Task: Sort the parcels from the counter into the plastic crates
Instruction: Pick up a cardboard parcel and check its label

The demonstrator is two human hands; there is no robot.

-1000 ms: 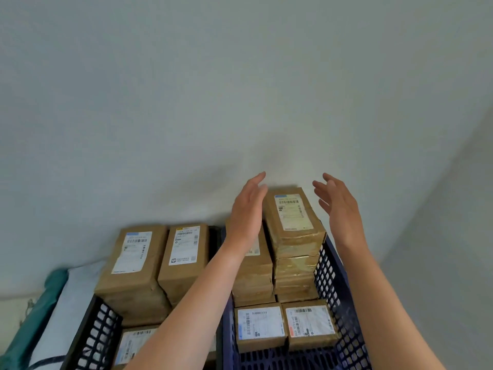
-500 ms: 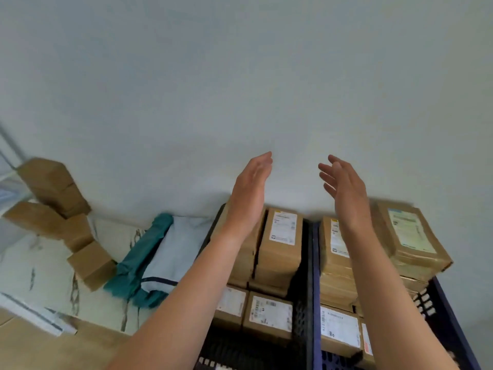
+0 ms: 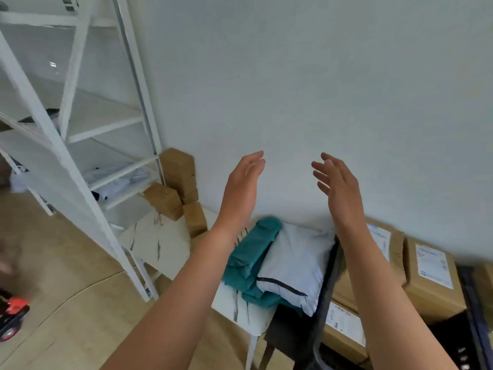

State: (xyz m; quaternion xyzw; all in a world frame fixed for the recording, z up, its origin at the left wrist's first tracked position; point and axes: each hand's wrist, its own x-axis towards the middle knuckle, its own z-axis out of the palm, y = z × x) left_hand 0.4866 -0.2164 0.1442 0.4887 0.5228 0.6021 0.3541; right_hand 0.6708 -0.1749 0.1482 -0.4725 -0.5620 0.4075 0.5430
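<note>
Left hand and right hand up, fingers spread, holding nothing, boxes in crate below, more boxes on counter

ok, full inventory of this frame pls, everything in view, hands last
rack: one, white, left, standing on the floor
counter: one, white with dark veins, along the wall
loose parcels: about five, brown, piled on the counter at the wall
teal mailers: count unclear, teal, on the counter beside the crate
white mailer: one, white, overlapping the teal mailers, against the crate
crate: one, black, right of the mailers
labelled parcels: at least three, brown, in the crate
wheeled object: one, red and black, on the floor lower left, blurred
left hand: open, empty, raised
right hand: open, empty, raised
</note>
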